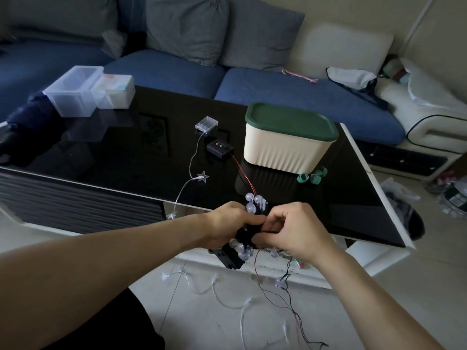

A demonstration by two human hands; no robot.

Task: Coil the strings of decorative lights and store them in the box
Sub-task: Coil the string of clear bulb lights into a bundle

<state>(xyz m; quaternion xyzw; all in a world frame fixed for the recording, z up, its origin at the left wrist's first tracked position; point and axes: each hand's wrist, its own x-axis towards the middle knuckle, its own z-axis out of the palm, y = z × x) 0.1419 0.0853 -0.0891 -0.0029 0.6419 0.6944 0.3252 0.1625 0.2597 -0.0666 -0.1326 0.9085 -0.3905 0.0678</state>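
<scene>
Room: blue sofa (177,69) behind a glossy black bench (113,147); the lidded cream box (285,145) stands far right on it.
Bundle: round-bulb light string (249,233) sits between both hands at the near edge — loose wire trails to the floor.
Grip: left hand (232,223) curls round the coil; right hand (290,231) pinches wire.
Advice: keep loops even and snug — probably feed slack gradually.
Pose: forearms converge, wrists bent inward.
</scene>
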